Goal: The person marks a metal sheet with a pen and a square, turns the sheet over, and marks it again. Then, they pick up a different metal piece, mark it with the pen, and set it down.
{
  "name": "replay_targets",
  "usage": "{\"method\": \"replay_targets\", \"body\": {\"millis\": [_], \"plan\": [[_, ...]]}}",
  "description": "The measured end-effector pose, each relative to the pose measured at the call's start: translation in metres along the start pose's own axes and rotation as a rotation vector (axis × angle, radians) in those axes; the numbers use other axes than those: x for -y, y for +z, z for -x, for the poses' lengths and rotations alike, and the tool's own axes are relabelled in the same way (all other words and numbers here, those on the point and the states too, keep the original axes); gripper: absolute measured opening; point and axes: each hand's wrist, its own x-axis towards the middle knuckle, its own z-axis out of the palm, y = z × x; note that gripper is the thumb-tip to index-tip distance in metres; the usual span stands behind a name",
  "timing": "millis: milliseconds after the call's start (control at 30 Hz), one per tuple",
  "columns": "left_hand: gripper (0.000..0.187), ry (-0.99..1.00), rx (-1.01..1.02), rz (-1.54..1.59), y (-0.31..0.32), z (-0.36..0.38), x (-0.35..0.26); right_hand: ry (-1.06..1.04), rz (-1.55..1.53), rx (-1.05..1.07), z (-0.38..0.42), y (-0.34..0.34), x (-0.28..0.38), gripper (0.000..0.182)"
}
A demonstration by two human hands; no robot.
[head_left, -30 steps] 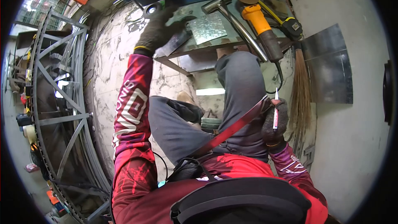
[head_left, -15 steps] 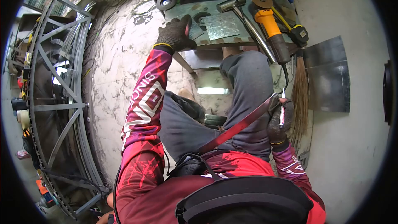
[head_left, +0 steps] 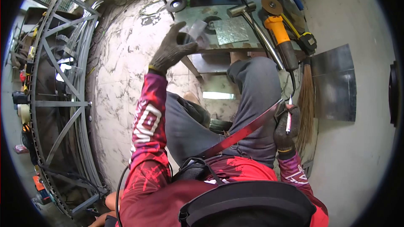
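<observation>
My left hand (head_left: 171,49), in a dark knitted glove, is at the left front of the metal worktable (head_left: 189,16). Its thumb and fingers are spread apart beside a small thin sheet piece (head_left: 198,32), blurred at the fingertips. Right of that piece lies a square metal plate (head_left: 231,31), with a dark disc (head_left: 211,22) partly behind it. By my right thigh, my gloved right hand (head_left: 287,129) is closed around a white marker pen (head_left: 288,122). The same hand grips the end of a long flat reddish blade (head_left: 242,132) that slants across my lap.
On the table's right are a hammer (head_left: 261,31), a yellow angle grinder (head_left: 277,31) and a tape measure (head_left: 307,43). Another disc (head_left: 176,4) sits at the far left corner. A broom (head_left: 306,101) and dark sheet (head_left: 334,84) stand rightward; a steel frame (head_left: 59,103) stands left.
My left hand has drawn back slightly toward me and its fingers have opened wider. The thin sheet piece by it has shifted and blurred. My right hand keeps its grip.
</observation>
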Motion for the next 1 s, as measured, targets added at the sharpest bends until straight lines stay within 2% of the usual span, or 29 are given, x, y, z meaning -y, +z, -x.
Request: {"method": "replay_targets", "body": {"millis": [33, 67, 133, 167, 233, 333, 367, 433, 500, 567, 600, 667, 733, 800, 867, 900, 933, 1000], "plan": [[0.088, -0.067, 0.059, 0.337, -0.001, 0.014, -0.007, 0.034, 0.010, 0.058, -0.003, -0.008, 0.002, 0.020], [0.086, 0.117, 0.124, 0.720, 0.008, 0.028, -0.008, 0.032, 0.101, 0.086, -0.011, -0.017, 0.017, 0.019], [0.097, -0.009, 0.269, 1.283, 0.021, 0.041, 0.031, 0.123, 0.116, 0.126, -0.007, -0.031, 0.025, 0.020], [0.097, -0.016, 0.264, 1.288, 0.025, 0.049, 0.029, 0.124, 0.136, 0.153, -0.001, -0.038, 0.025, 0.020], [0.105, -0.058, 0.390, 1.481, 0.040, 0.059, 0.011, 0.176, 0.154, 0.206, 0.008, -0.050, 0.037, 0.021], [0.105, -0.045, 0.367, 1.573, 0.059, 0.066, -0.014, 0.308, 0.142, 0.268, 0.032, -0.057, 0.049, 0.027], [0.101, -0.072, 0.430, 1.691, 0.063, 0.069, -0.019, 0.296, 0.144, 0.237, 0.042, -0.053, 0.047, 0.027], [0.102, -0.086, 0.433, 1.718, 0.072, 0.070, -0.023, 0.222, 0.153, 0.180, 0.054, -0.052, 0.046, 0.033], [0.103, -0.104, 0.347, 1.696, 0.080, 0.071, -0.026, 0.204, 0.176, 0.205, 0.048, -0.054, 0.052, 0.032], [0.105, -0.116, 0.394, 1.725, 0.080, 0.073, -0.030, 0.085, 0.269, 0.262, 0.040, -0.060, 0.054, 0.032], [0.106, -0.121, 0.433, 1.750, 0.081, 0.075, -0.031, 0.093, 0.280, 0.269, 0.037, -0.065, 0.052, 0.032], [0.108, -0.112, 0.471, 1.753, 0.083, 0.076, -0.037, 0.185, 0.134, 0.215, 0.028, -0.069, 0.046, 0.032], [0.110, -0.068, 0.490, 1.685, 0.083, 0.080, -0.055, 0.072, 0.150, 0.150, 0.005, -0.066, 0.047, 0.034], [0.108, -0.118, 0.556, 1.777, 0.088, 0.081, -0.062, 0.104, -0.073, 0.053, -0.015, -0.053, 0.053, 0.035], [0.107, 0.138, 0.218, 0.813, 0.097, 0.079, -0.080, 0.164, -0.358, 0.079, -0.041, -0.038, 0.061, 0.038], [0.108, 0.412, -0.071, 0.372, 0.111, 0.082, -0.073, 0.215, -0.530, 0.077, -0.054, -0.025, 0.077, 0.040], [0.110, 0.532, -0.241, 0.059, 0.112, 0.088, -0.085, 0.260, -0.707, 0.077, -0.067, -0.011, 0.091, 0.041], [0.112, 0.597, -0.356, 0.075, 0.136, 0.091, -0.081, 0.311, -0.926, 0.127, -0.082, 0.008, 0.100, 0.044]]}}
